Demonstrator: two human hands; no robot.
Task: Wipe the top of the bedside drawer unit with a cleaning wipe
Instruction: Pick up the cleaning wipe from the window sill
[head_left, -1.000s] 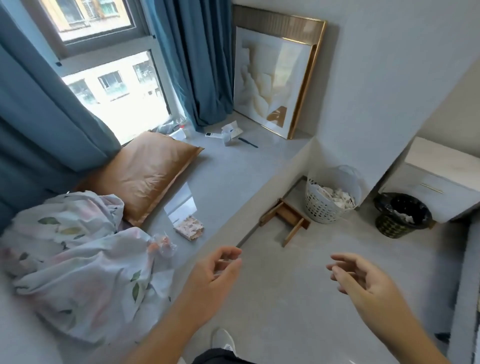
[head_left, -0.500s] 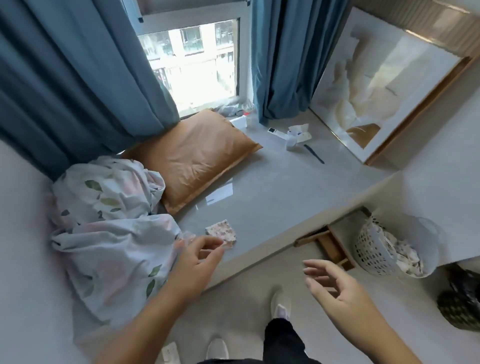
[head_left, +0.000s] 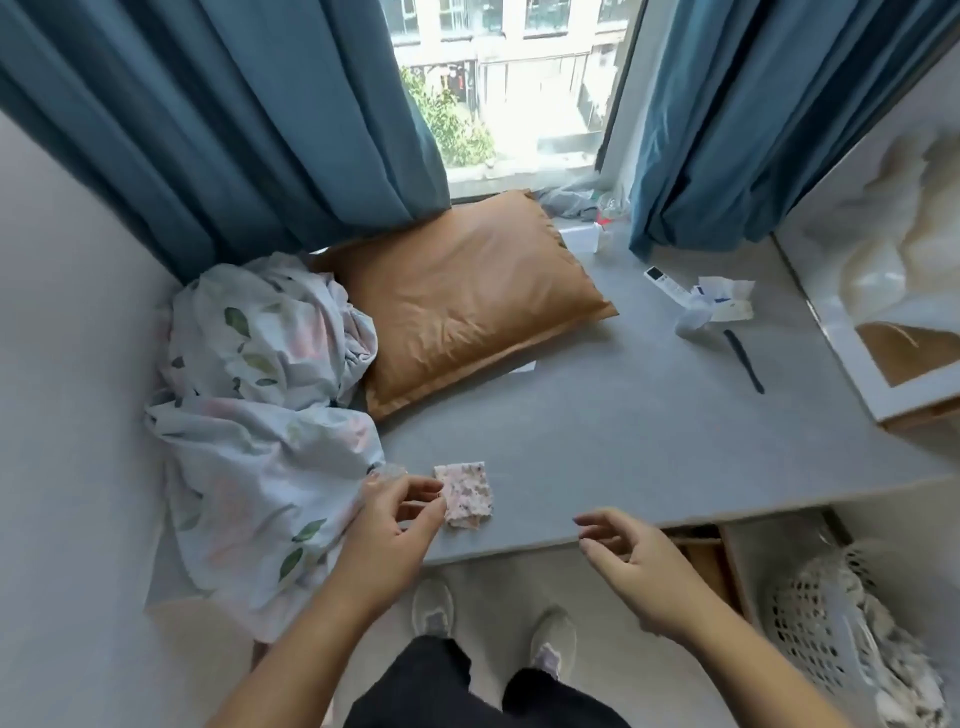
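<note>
A small pink speckled packet of wipes (head_left: 466, 493) lies flat near the front edge of the grey window ledge (head_left: 623, 441). My left hand (head_left: 395, 525) hovers at the packet's left side, thumb and fingers curled close to its edge; whether they touch it is unclear. My right hand (head_left: 634, 566) is open, fingers spread, just in front of the ledge edge and to the right of the packet, holding nothing. The bedside drawer unit is out of view.
A crumpled floral sheet (head_left: 260, 415) and a tan pillow (head_left: 467, 296) fill the ledge's left side. A remote and paper scraps (head_left: 701, 301) and a dark pen (head_left: 745, 358) lie to the right. A framed picture (head_left: 893, 291) leans at far right. A white basket (head_left: 841, 639) stands on the floor.
The view has swung left from the floor and drawer unit to the window ledge. Both hands have moved up to the ledge, the left one reaching the packet.
</note>
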